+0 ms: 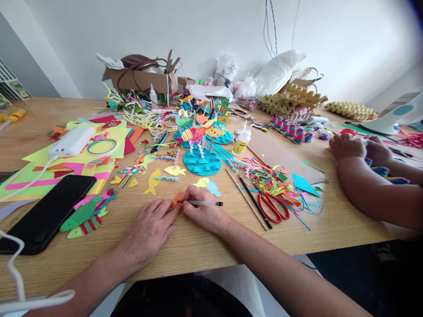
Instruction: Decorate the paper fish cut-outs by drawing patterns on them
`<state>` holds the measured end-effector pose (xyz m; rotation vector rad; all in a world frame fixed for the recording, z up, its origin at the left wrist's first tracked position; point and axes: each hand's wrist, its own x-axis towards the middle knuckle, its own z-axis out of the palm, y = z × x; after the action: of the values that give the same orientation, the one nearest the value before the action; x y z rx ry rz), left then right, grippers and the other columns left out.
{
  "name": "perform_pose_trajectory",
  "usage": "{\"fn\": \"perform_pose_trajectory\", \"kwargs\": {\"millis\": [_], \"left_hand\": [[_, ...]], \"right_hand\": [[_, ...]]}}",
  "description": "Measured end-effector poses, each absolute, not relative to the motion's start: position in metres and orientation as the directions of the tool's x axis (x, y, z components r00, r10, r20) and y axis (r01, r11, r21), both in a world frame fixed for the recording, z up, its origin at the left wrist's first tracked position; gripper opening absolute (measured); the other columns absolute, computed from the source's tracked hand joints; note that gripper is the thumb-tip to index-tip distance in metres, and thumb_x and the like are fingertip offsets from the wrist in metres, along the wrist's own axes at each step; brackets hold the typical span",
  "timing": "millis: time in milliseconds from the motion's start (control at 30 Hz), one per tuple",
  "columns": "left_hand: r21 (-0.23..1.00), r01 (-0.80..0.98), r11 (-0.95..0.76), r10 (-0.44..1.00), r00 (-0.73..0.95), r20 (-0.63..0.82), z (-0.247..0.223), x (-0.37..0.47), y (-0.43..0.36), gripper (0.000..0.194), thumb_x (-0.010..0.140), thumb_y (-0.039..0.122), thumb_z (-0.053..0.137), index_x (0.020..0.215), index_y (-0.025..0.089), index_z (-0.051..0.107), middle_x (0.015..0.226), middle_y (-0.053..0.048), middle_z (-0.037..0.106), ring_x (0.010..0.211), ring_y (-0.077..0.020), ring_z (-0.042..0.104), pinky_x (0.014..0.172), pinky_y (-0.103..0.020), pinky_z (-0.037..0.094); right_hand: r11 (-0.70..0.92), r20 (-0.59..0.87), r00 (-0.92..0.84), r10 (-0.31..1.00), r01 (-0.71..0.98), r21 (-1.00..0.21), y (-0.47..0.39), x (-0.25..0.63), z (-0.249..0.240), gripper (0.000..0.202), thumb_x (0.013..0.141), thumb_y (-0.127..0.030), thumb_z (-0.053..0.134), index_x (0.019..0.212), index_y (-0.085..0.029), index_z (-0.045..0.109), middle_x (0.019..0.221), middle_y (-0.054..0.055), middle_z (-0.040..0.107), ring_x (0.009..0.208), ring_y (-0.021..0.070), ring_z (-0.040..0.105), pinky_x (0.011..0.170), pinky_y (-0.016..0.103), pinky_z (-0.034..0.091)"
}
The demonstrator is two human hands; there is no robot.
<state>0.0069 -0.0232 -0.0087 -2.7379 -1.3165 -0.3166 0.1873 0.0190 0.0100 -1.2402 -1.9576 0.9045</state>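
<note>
My right hand (203, 209) grips a pen (206, 203), its tip on a small orange paper piece (177, 199). My left hand (152, 226) lies flat on the table, fingers spread, with its fingertips at the edge of that orange piece, which the fingers partly cover. Just beyond my hands are a yellow and blue paper fish (208, 185), a yellow fish (175, 170) and a yellow-orange fish (152, 182). Paper fish stand on curled stems over a blue round base (202, 162).
Red-handled scissors (273, 208), thin sticks and paper scraps lie to the right. Glue bottles (242, 141) stand behind. A black phone (49, 213), coloured paper (20, 176) and a white power bank (72, 141) are at left. Another person's hands (348, 147) work at right.
</note>
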Motion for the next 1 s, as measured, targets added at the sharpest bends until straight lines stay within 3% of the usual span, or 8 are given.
{"fn": "perform_pose_trajectory", "kwargs": {"millis": [300, 500, 800, 1000], "left_hand": [[0.010, 0.779, -0.627, 0.757, 0.606, 0.243, -0.0078, 0.0052, -0.0260, 0.039, 0.089, 0.020, 0.044, 0.127, 0.018, 0.051, 0.121, -0.009, 0.057, 0.111, -0.0239, 0.052, 0.095, -0.038, 0.044], [-0.005, 0.763, -0.646, 0.731, 0.621, 0.282, -0.0101, 0.0004, -0.0302, 0.037, 0.092, 0.021, 0.039, 0.125, 0.012, 0.053, 0.123, -0.011, 0.058, 0.112, -0.0233, 0.052, 0.098, -0.036, 0.042], [-0.039, 0.774, -0.632, 0.744, 0.620, 0.251, -0.0066, 0.0045, -0.0304, 0.036, 0.092, 0.021, 0.039, 0.121, 0.013, 0.056, 0.119, -0.010, 0.060, 0.110, -0.0237, 0.053, 0.097, -0.037, 0.043], [0.017, 0.778, -0.628, 0.755, 0.603, 0.259, -0.0099, 0.0029, -0.0310, 0.036, 0.092, 0.022, 0.039, 0.123, 0.017, 0.055, 0.122, -0.008, 0.059, 0.113, -0.0224, 0.051, 0.099, -0.037, 0.042]], "right_hand": [[0.270, 0.130, -0.313, 0.941, 0.460, -0.846, 0.0205, 0.1882, 0.0079, 0.010, 0.068, -0.009, 0.051, 0.066, -0.018, 0.051, 0.059, -0.004, 0.054, 0.052, 0.0094, 0.047, 0.051, 0.020, 0.036], [0.309, 0.163, -0.332, 0.929, 0.454, -0.836, 0.0206, 0.1889, 0.0050, 0.010, 0.068, -0.009, 0.051, 0.066, -0.018, 0.051, 0.059, -0.004, 0.055, 0.052, 0.0090, 0.048, 0.051, 0.019, 0.036], [0.347, 0.189, -0.342, 0.921, 0.496, -0.796, 0.0206, 0.1881, 0.0051, 0.011, 0.068, -0.009, 0.052, 0.064, -0.019, 0.051, 0.057, -0.005, 0.052, 0.052, 0.0086, 0.046, 0.053, 0.019, 0.035], [0.333, 0.177, -0.332, 0.926, 0.506, -0.795, 0.0213, 0.1887, 0.0050, 0.011, 0.068, -0.009, 0.051, 0.064, -0.019, 0.049, 0.057, -0.005, 0.051, 0.052, 0.0086, 0.045, 0.050, 0.019, 0.033]]}}
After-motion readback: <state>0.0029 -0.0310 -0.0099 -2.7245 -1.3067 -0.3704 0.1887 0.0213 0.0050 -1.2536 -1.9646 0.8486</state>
